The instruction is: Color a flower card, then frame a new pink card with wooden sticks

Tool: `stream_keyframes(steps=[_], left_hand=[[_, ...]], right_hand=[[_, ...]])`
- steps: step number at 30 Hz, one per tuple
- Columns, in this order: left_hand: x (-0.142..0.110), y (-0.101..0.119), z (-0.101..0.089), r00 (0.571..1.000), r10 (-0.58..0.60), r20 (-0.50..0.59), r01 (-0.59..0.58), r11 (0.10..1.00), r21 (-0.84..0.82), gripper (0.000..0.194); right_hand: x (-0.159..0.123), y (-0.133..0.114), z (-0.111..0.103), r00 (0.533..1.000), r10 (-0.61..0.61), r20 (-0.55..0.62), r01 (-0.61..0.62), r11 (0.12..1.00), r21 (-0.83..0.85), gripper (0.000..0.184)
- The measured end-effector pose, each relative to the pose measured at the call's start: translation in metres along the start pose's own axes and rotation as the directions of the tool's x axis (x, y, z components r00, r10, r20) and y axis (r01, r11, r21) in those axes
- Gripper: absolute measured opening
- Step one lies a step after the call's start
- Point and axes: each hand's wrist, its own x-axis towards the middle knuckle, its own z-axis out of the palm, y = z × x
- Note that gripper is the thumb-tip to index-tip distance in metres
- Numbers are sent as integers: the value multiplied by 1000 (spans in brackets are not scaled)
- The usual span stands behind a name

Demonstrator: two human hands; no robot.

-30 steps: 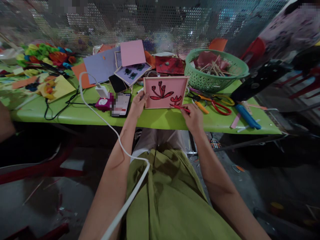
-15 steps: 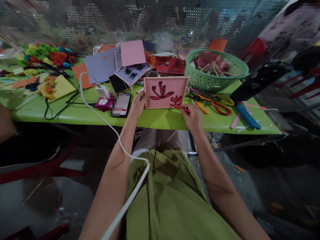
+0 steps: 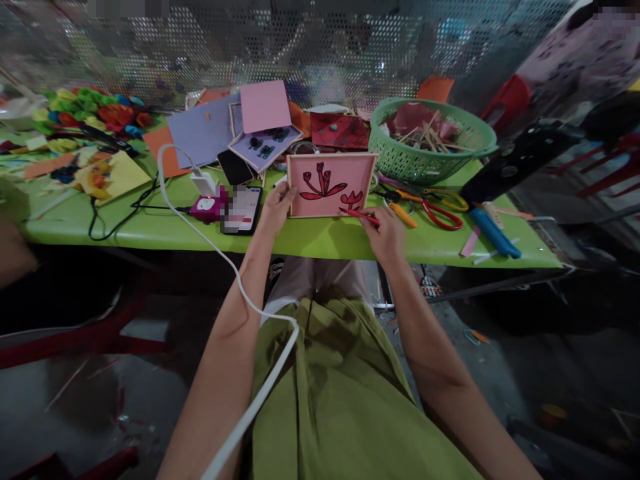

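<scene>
A pink picture [image 3: 313, 179] in a pale wooden frame stands tilted up at the front of the green table, showing red flowers with dark outlines. My left hand [image 3: 278, 207] grips its left edge, thumb on the front. In my right hand [image 3: 386, 230] is a slim red pen [image 3: 361, 216], held between fingertips. Its tip is at the lower right of the picture, by the stem of the small flower. Whether the tip touches the surface I cannot tell. A smartphone [image 3: 249, 210] lies just left of my left hand.
On the green table [image 3: 325, 240] sit a green basket [image 3: 415, 157] of sticks, scissors [image 3: 440, 215], a blue-handled tool [image 3: 495, 233] and a purple power adapter [image 3: 206, 207]. Coloured papers [image 3: 203, 133] are piled behind. A white cable [image 3: 240, 283] crosses over my left arm. Another person [image 3: 590, 53] is at right.
Almost nothing differs. My hands, the framed picture and the pen keep nearly the same places; an arm at the far left edge has shifted slightly.
</scene>
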Motion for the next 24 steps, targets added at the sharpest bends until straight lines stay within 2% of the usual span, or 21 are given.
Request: stream_keyframes(steps=[20,24], left_hand=[[-1,8,5,995,-89,-33,87,994,-63,30],[-1,6,3,997,-68,-24,67,997,-42,35]], right_hand=[[-1,1,0,999,-18,-41,16,999,-49,15],[-1,1,1,998,-31,-52,28,999,-43,15]])
